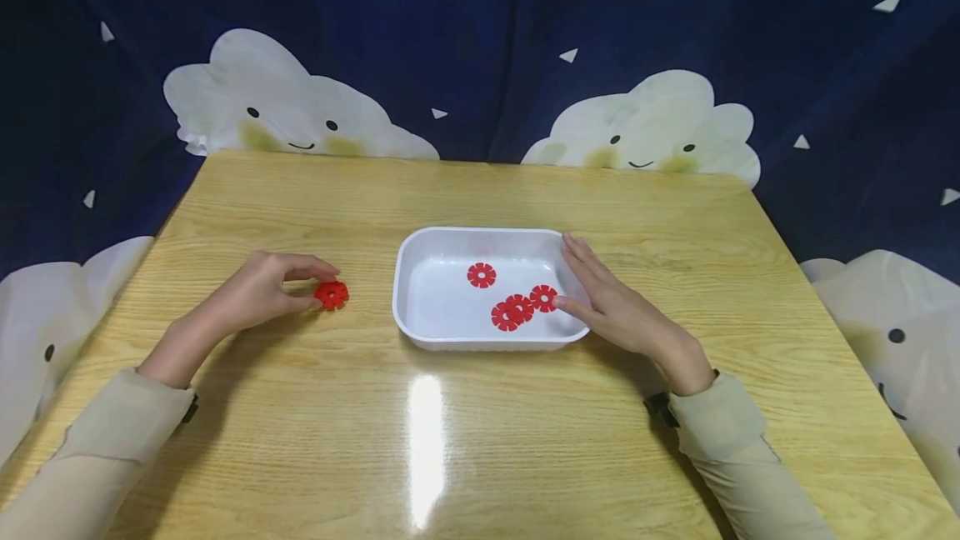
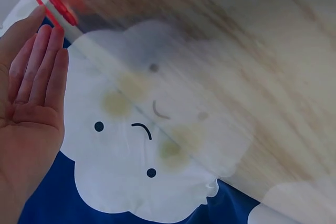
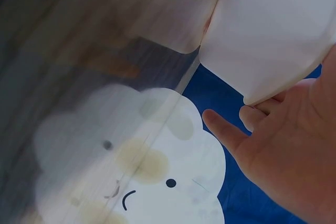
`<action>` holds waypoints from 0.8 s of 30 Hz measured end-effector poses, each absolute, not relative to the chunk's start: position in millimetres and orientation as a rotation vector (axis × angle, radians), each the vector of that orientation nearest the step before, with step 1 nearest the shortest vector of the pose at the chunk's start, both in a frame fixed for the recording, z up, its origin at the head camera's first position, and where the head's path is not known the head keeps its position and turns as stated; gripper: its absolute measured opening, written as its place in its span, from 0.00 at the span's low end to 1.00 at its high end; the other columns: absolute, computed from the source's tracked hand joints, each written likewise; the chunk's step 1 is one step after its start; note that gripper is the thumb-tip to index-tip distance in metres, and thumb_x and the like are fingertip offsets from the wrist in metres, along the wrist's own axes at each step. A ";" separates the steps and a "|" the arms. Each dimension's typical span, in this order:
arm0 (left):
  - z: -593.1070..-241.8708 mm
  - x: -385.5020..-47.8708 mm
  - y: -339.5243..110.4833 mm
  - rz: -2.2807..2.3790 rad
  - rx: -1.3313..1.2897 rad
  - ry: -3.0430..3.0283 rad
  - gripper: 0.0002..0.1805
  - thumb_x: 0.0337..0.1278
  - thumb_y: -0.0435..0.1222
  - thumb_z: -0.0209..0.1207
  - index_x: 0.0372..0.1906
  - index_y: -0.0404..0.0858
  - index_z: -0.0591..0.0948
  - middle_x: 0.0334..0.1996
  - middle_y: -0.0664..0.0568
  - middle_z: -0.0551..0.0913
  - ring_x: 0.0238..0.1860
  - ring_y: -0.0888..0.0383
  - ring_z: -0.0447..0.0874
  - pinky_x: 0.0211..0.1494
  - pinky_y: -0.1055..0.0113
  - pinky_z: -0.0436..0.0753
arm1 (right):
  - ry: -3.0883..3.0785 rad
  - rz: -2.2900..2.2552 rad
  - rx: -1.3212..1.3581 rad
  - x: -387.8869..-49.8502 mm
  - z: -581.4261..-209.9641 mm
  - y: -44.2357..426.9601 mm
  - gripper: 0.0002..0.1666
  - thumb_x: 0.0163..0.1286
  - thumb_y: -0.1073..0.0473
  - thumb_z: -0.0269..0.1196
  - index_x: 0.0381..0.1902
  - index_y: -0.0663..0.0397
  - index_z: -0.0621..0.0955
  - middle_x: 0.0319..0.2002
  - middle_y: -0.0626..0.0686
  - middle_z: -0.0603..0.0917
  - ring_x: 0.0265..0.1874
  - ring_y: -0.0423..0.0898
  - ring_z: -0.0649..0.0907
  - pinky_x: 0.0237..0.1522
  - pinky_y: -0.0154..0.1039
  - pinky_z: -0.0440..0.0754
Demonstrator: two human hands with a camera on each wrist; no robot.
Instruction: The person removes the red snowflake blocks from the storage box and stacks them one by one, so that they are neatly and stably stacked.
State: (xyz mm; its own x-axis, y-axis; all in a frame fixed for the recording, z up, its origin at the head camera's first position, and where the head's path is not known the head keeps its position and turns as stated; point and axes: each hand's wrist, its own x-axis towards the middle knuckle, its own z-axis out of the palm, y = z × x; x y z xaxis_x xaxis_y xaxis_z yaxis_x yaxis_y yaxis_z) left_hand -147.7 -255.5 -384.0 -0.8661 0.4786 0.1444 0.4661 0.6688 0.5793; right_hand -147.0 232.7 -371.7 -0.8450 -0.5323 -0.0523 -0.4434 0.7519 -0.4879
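My left hand (image 1: 258,294) pinches red notched plastic discs (image 1: 332,295) between thumb and fingertips, just above the table left of a white tray (image 1: 491,345). In the left wrist view two thin red discs (image 2: 60,6) show edge-on at the fingertips. On the tray's right end my right hand (image 1: 622,307) holds the rim, thumb over the inside and fingers along the outer side. The right wrist view shows fingers (image 3: 252,116) bent against the tray's outside. Inside the tray lie several red notched discs: one alone (image 1: 482,275), the others (image 1: 517,308) grouped and partly overlapping.
The wooden table (image 1: 300,440) has a glossy surface with a bright reflection in front of the tray. A dark blue curtain (image 1: 480,23) with white clouds and triangles hangs behind the table and along its sides.
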 end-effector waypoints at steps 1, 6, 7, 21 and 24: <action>-384.5 -147.6 -255.7 0.973 0.807 2.856 0.23 0.40 0.22 0.73 0.48 0.33 0.85 0.45 0.44 0.87 0.46 0.47 0.86 0.50 0.52 0.83 | 2.760 -0.698 -0.776 -147.2 -371.9 232.7 0.49 0.74 0.37 0.53 0.79 0.49 0.44 0.79 0.43 0.36 0.76 0.43 0.38 0.74 0.54 0.50; -387.2 -147.7 -257.0 0.942 0.816 2.872 0.23 0.40 0.23 0.74 0.47 0.34 0.86 0.45 0.44 0.87 0.46 0.47 0.86 0.50 0.51 0.83 | 2.756 -0.691 -0.786 -147.9 -372.3 233.3 0.49 0.74 0.38 0.54 0.79 0.50 0.44 0.79 0.46 0.37 0.76 0.45 0.38 0.73 0.55 0.50; -387.6 -147.7 -257.1 0.938 0.814 2.874 0.23 0.39 0.23 0.74 0.47 0.34 0.86 0.45 0.45 0.87 0.46 0.47 0.86 0.50 0.51 0.83 | 2.757 -0.690 -0.785 -147.9 -372.4 233.3 0.49 0.74 0.38 0.53 0.79 0.50 0.44 0.79 0.46 0.37 0.76 0.45 0.38 0.73 0.55 0.50; -379.4 -144.1 -254.4 0.956 0.817 2.884 0.22 0.41 0.25 0.74 0.48 0.34 0.86 0.45 0.47 0.87 0.48 0.49 0.85 0.52 0.50 0.81 | 2.760 -0.679 -0.800 -148.1 -372.4 233.4 0.49 0.74 0.38 0.53 0.79 0.52 0.44 0.79 0.47 0.37 0.76 0.46 0.38 0.74 0.53 0.49; -372.7 -144.8 -248.3 0.984 0.865 2.880 0.22 0.41 0.27 0.75 0.48 0.36 0.86 0.45 0.50 0.87 0.48 0.51 0.85 0.52 0.52 0.82 | 2.759 -0.683 -0.800 -147.9 -371.7 233.3 0.49 0.74 0.38 0.53 0.79 0.52 0.44 0.79 0.47 0.37 0.76 0.46 0.38 0.74 0.53 0.49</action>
